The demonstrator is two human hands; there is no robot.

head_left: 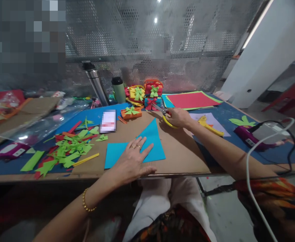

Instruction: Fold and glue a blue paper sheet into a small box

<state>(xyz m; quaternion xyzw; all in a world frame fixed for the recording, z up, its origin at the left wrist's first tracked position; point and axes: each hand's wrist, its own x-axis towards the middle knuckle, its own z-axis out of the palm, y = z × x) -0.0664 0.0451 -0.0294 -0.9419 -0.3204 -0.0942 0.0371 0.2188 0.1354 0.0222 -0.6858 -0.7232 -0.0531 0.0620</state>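
A blue sheet of paper (117,152), folded so that one part stands out as a triangle, lies on a piece of brown cardboard (182,151). Flat on top of it rests my left hand (134,156), fingers spread and pressing nothing but the paper. My right hand (179,117) is closed around the yellow handles of a pair of scissors (169,122), just beyond the paper's right side. The metal blades point away to the upper left, towards small gift-box shapes with bows. Part of the handles is hidden by my fingers.
Green and red paper scraps (71,148) are heaped at left. Behind stand a steel flask (97,82), a green bottle (118,90) and an orange paper box (131,113). Coloured sheets (194,100), a yellow tool (210,127) and a purple glue gun (250,137) with cables lie right.
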